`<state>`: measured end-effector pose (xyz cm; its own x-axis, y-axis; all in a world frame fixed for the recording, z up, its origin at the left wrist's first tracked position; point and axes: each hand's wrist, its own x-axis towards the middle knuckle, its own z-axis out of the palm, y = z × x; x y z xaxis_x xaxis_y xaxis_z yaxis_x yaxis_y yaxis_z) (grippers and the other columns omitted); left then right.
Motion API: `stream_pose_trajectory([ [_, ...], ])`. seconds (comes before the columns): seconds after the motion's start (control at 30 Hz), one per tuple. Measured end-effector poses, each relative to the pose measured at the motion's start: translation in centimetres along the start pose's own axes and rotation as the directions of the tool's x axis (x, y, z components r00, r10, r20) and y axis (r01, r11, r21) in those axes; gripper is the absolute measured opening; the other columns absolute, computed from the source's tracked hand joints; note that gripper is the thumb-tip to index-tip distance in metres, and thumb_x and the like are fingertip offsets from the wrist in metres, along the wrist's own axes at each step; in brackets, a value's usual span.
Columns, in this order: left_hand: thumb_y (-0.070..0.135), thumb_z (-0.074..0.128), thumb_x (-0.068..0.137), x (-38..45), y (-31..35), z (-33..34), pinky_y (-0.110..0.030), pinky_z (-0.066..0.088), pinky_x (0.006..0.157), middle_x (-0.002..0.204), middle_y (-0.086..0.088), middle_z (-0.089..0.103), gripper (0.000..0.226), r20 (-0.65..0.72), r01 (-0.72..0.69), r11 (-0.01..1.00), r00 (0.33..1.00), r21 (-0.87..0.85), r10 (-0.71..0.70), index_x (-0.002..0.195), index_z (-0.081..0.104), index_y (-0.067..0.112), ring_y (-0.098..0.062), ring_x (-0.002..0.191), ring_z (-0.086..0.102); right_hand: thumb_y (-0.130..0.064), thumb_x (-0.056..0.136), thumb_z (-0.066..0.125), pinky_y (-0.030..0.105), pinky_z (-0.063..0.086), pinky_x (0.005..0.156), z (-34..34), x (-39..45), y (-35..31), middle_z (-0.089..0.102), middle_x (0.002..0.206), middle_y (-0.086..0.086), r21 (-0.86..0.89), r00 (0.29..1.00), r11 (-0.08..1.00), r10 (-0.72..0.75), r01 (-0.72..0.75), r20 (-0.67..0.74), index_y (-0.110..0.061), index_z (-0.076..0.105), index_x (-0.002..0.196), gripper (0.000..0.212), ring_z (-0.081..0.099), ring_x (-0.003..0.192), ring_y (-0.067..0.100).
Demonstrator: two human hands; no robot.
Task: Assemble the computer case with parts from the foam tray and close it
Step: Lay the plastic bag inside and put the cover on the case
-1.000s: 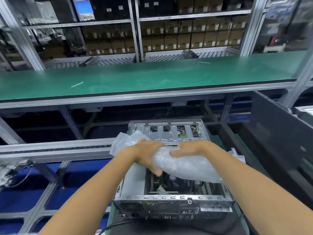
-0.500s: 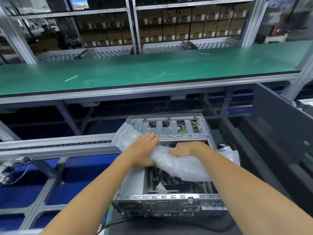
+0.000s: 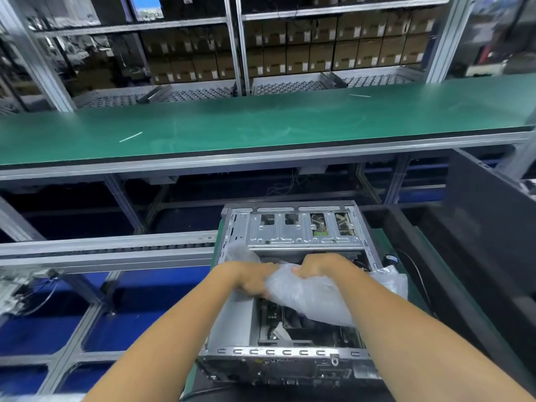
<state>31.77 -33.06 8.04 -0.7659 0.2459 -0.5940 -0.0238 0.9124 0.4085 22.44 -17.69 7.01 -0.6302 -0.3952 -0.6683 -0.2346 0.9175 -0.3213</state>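
**Plastic bag bunched over the open computer case**

No brand, label or writing can be read: the white stickers on the cardboard boxes [image 3: 324, 56] stacked on the back shelves are too small and blurred, and the markings on the case's rear panel cannot be made out.

The computer case [image 3: 290, 311] lies open-side up at the near edge of the lower work surface, its rear panel toward the camera and its drive cage [image 3: 301, 230] at the far end. Above the open interior a clear plastic bag [image 3: 310, 297] is held by both hands. The left hand [image 3: 255, 278] is clenched around the bag's left part, fingers curled into the film; the right hand [image 3: 322, 266] is closed on the bag's upper edge, knuckles upward. The fingertips of both hands are sunk into the crumpled film, and the hands nearly meet over the middle of the case. The bag's loose end trails rightward — over the case's right wall, toward the dark tray [image 3: 412, 256] beside it.

Compared with half a second before, the bag is more tightly bunched: its left tail, previously spread wide beyond the left hand, is now reduced to a small fold by the drive cage's near left corner — and the hands are drawn closer together.

Behind, a green conveyor belt [image 3: 261, 126] spans the scene.
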Motion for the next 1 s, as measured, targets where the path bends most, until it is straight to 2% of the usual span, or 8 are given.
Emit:
stream_pose_trajectory([
  [0.13, 0.013, 0.059, 0.074, -0.2, 0.9, -0.5, -0.032, 0.041, 0.088, 0.127, -0.011, 0.053, 0.059, 0.015, 0.123, 0.991, 0.992, 0.058, -0.124, 0.130, 0.040, 0.013, -0.028, 0.110, 0.053, -0.041, 0.103, 0.044, 0.040, 0.044, 0.103, -0.1, 0.0, -0.9, 0.055, 0.140, 0.009, 0.118, 1.000, 0.993, -0.012, 0.010, 0.018, -0.012, 0.052, 0.139, 0.047, 0.057, 0.116, 0.027],
  [0.23, 0.019, 0.062, 0.080, -0.4, 0.9, -0.8, -0.040, 0.047, 0.089, 0.121, -0.007, 0.059, 0.048, -0.012, 0.229, 0.951, 0.973, 0.206, -0.232, 0.126, 0.047, 0.018, -0.028, 0.107, 0.057, -0.040, 0.101, 0.048, 0.032, 0.047, 0.078, 0.0, 0.3, -1.3, 0.064, 0.119, 0.007, 0.021, 0.998, 0.998, -0.055, 0.055, -0.014, -0.011, 0.061, 0.125, 0.040, 0.060, 0.088, 0.021],
  [0.37, 0.037, 0.058, 0.084, -0.1, 3.5, -1.7, -0.035, 0.043, 0.083, 0.122, 0.003, 0.056, 0.050, -0.030, 0.096, 0.984, 0.995, 0.148, -0.093, 0.130, 0.042, 0.027, -0.022, 0.102, 0.053, -0.010, 0.090, 0.058, 0.028, 0.043, 0.066, 0.5, 1.0, -0.3, 0.064, 0.087, 0.004, 0.035, 0.991, 0.991, -0.124, 0.126, -0.059, -0.003, 0.071, 0.096, 0.016, 0.053, 0.070, 0.018],
  [0.67, 0.061, 0.056, 0.081, 1.2, 7.0, -1.8, -0.032, 0.044, 0.062, 0.086, 0.000, 0.061, 0.046, -0.252, 0.069, 0.954, 0.968, 0.292, 0.008, 0.092, 0.058, 0.016, -0.020, 0.077, 0.058, -0.022, 0.099, 0.053, 0.045, 0.051, 0.099, -5.0, -3.4, 0.1, 0.059, 0.131, 0.011, -0.106, 0.981, 0.980, -0.159, 0.171, 0.114, -0.006, 0.059, 0.128, 0.034, 0.058, 0.119, 0.031],
  [0.73, 0.058, 0.057, 0.082, 1.6, 8.3, -1.4, -0.035, 0.049, 0.068, 0.093, -0.002, 0.063, 0.045, -0.292, -0.033, 0.953, 0.948, 0.301, 0.125, 0.092, 0.059, 0.015, -0.021, 0.081, 0.060, -0.015, 0.099, 0.050, 0.045, 0.051, 0.101, -6.6, -4.4, 1.2, 0.063, 0.125, 0.016, -0.041, 0.981, 0.989, -0.135, 0.141, 0.138, -0.002, 0.061, 0.126, 0.032, 0.062, 0.116, 0.032],
  [0.83, 0.048, 0.060, 0.086, 1.9, 9.3, -0.9, -0.041, 0.046, 0.093, 0.127, -0.001, 0.053, 0.051, -0.235, -0.219, 0.967, 0.941, 0.126, 0.244, 0.126, 0.050, 0.018, -0.021, 0.109, 0.054, 0.002, 0.093, 0.043, 0.039, 0.056, 0.094, -7.0, -4.8, 2.7, 0.068, 0.111, 0.017, 0.012, 0.989, 0.994, -0.109, 0.109, 0.096, 0.000, 0.067, 0.116, 0.033, 0.067, 0.098, 0.028],
  [0.93, 0.062, 0.049, 0.087, 2.1, 10.4, 0.4, -0.037, 0.031, 0.110, 0.153, 0.004, 0.028, 0.073, -0.185, -0.342, 0.937, 0.927, -0.066, 0.325, 0.146, 0.028, 0.026, -0.015, 0.135, 0.033, -0.003, 0.094, 0.044, 0.037, 0.057, 0.079, -6.3, -4.4, 3.6, 0.070, 0.108, 0.016, 0.048, 0.992, 0.991, -0.128, 0.127, 0.020, -0.007, 0.073, 0.102, 0.030, 0.066, 0.089, 0.031],
  [1.0, 0.068, 0.046, 0.084, 2.7, 11.3, 1.7, -0.037, 0.030, 0.110, 0.153, 0.007, 0.029, 0.072, -0.227, -0.389, 0.918, 0.903, -0.074, 0.364, 0.145, 0.029, 0.035, -0.013, 0.137, 0.031, -0.009, 0.097, 0.044, 0.039, 0.056, 0.078, -5.8, -4.3, 3.9, 0.071, 0.107, 0.012, 0.059, 0.990, 0.989, -0.139, 0.138, 0.001, -0.012, 0.074, 0.101, 0.030, 0.065, 0.088, 0.031],
])
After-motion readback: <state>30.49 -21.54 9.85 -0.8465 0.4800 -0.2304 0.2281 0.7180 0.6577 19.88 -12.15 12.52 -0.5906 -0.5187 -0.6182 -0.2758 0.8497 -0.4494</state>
